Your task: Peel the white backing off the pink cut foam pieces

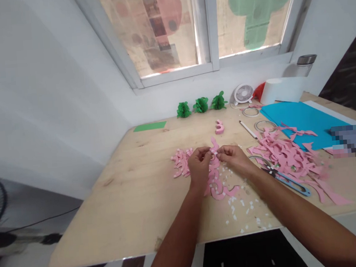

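Over the table, my left hand (199, 163) and my right hand (236, 158) are close together, fingertips pinched on a curved pink cutout (213, 143) with a small white patch on it. Its lower part is partly hidden by my fingers. Just below lie more curved pink cutouts (220, 192), some bearing white patches. To the left of my left hand is a heap of smaller pink pieces (180, 162). Small white scraps (233, 207) are scattered under my right forearm. A thick pink piece shaped like a 3 (219, 127) stands farther back.
Pink offcuts (287, 153) pile up at right beside a blue-handled cutting tool (291, 182), tape rings (265, 126), a white pen (248, 129) and blue sheets (303, 119). Green paper shapes (201, 105), a green strip (149, 126) and a small fan (243, 93) line the back.
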`<action>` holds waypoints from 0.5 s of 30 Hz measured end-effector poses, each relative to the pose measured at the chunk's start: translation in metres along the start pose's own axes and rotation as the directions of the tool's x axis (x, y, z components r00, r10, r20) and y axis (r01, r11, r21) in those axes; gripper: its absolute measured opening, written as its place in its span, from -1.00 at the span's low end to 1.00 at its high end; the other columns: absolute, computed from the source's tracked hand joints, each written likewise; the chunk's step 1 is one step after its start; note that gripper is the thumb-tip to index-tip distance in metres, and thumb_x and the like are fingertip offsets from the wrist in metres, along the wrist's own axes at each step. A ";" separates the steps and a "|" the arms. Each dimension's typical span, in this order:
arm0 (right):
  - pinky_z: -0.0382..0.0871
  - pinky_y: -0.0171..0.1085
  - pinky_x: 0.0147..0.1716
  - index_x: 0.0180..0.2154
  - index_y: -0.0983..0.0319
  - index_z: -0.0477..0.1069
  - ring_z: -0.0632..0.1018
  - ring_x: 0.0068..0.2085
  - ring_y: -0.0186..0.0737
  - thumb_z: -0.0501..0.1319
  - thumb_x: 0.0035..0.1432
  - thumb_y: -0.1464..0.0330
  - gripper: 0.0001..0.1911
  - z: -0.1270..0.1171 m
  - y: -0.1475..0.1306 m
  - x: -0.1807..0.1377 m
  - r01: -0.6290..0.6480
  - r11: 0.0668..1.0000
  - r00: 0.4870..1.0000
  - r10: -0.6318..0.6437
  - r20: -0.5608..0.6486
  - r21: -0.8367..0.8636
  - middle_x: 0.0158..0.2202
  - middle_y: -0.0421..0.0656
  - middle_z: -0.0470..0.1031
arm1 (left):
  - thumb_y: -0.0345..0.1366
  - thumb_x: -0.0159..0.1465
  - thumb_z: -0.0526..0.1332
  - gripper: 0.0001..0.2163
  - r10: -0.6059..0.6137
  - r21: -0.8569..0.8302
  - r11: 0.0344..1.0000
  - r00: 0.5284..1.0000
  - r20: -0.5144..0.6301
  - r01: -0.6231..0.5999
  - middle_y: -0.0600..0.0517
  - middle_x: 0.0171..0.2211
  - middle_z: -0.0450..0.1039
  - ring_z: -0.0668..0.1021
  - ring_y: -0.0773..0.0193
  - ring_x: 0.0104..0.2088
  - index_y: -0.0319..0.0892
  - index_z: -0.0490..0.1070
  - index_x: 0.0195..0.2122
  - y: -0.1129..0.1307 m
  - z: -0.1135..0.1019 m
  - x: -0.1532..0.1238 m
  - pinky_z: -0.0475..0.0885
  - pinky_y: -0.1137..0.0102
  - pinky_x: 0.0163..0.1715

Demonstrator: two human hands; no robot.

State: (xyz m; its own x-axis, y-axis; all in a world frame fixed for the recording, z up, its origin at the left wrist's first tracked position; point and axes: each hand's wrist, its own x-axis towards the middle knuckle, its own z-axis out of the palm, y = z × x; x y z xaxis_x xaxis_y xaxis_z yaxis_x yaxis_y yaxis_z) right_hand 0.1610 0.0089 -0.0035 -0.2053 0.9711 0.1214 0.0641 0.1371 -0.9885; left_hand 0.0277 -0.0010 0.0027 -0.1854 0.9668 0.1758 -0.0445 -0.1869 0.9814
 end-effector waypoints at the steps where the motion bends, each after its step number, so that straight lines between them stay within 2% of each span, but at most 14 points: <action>1: -0.02 -0.40 -0.62 -0.52 0.28 0.37 0.18 -0.62 -0.44 0.19 -0.05 0.27 -0.81 0.000 0.001 0.000 0.006 1.000 1.000 -0.006 -0.001 -0.007 -0.67 -0.34 0.19 | -0.34 0.04 0.18 -0.85 0.009 0.012 1.000 1.000 0.003 -0.010 0.06 -0.53 0.44 0.48 0.37 -0.51 -0.25 0.41 -0.36 0.000 0.000 0.000 0.36 0.48 -0.49; 3: -0.05 -0.41 -0.64 -0.55 0.27 0.34 0.14 -0.64 -0.45 0.19 -0.06 0.27 -0.81 0.001 0.003 0.000 0.020 1.000 1.000 -0.020 -0.015 -0.010 -0.69 -0.35 0.14 | -0.33 0.07 0.16 -0.83 0.065 0.068 0.996 0.998 -0.003 -0.064 0.04 -0.49 0.45 0.49 0.36 -0.47 -0.24 0.39 -0.30 0.001 0.000 -0.001 0.37 0.47 -0.47; 5: -0.04 -0.41 -0.64 -0.55 0.27 0.32 0.14 -0.63 -0.45 0.19 -0.05 0.27 -0.80 0.001 0.004 0.000 0.019 1.000 1.000 -0.019 -0.024 0.000 -0.68 -0.35 0.15 | -0.35 0.09 0.16 -0.81 0.189 0.190 0.965 0.981 -0.037 -0.179 0.01 -0.41 0.45 0.49 0.34 -0.41 -0.22 0.38 -0.25 0.003 -0.001 -0.003 0.37 0.46 -0.44; 7: -0.03 -0.41 -0.63 -0.55 0.27 0.31 0.15 -0.63 -0.45 0.19 -0.05 0.26 -0.80 0.002 0.005 0.001 0.011 1.000 0.999 -0.011 -0.036 0.011 -0.67 -0.35 0.15 | -0.36 0.10 0.16 -0.84 0.350 0.345 0.883 0.936 -0.030 -0.319 0.00 -0.36 0.43 0.48 0.32 -0.34 -0.20 0.38 -0.28 0.005 -0.001 -0.005 0.37 0.43 -0.39; 9: -0.02 -0.40 -0.62 -0.55 0.27 0.30 0.15 -0.62 -0.45 0.19 -0.05 0.26 -0.79 0.002 0.005 0.002 0.006 1.000 0.999 -0.005 -0.051 0.014 -0.66 -0.35 0.14 | -0.39 0.10 0.16 -0.90 0.460 0.458 0.778 0.886 0.051 -0.430 0.00 -0.36 0.42 0.46 0.29 -0.30 -0.19 0.40 -0.35 0.006 -0.002 -0.006 0.37 0.39 -0.33; 12: -0.01 -0.40 -0.62 -0.54 0.28 0.32 0.17 -0.61 -0.44 0.19 -0.06 0.25 -0.79 0.002 0.006 0.003 0.013 1.000 0.998 -0.012 -0.063 0.020 -0.65 -0.34 0.17 | -0.42 0.10 0.16 -0.93 0.501 0.533 0.678 0.849 0.168 -0.506 0.00 -0.38 0.42 0.45 0.25 -0.26 -0.18 0.39 -0.39 0.003 -0.001 -0.005 0.36 0.34 -0.26; 15: -0.01 -0.40 -0.61 -0.53 0.28 0.32 0.18 -0.61 -0.44 0.19 -0.06 0.26 -0.80 0.002 0.007 0.003 0.023 0.999 0.998 -0.021 -0.059 0.024 -0.65 -0.33 0.20 | -0.43 0.10 0.16 -0.93 0.488 0.554 0.661 0.851 0.195 -0.506 0.00 -0.39 0.42 0.44 0.25 -0.27 -0.18 0.39 -0.39 -0.002 -0.001 -0.005 0.37 0.36 -0.30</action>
State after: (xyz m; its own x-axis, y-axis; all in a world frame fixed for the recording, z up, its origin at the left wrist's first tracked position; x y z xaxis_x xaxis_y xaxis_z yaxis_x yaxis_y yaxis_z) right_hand 0.1585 0.0124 -0.0106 -0.1491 0.9777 0.1476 0.0360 0.1545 -0.9873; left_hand 0.0281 -0.0053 0.0004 0.0121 0.7652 0.6436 0.6088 -0.5163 0.6024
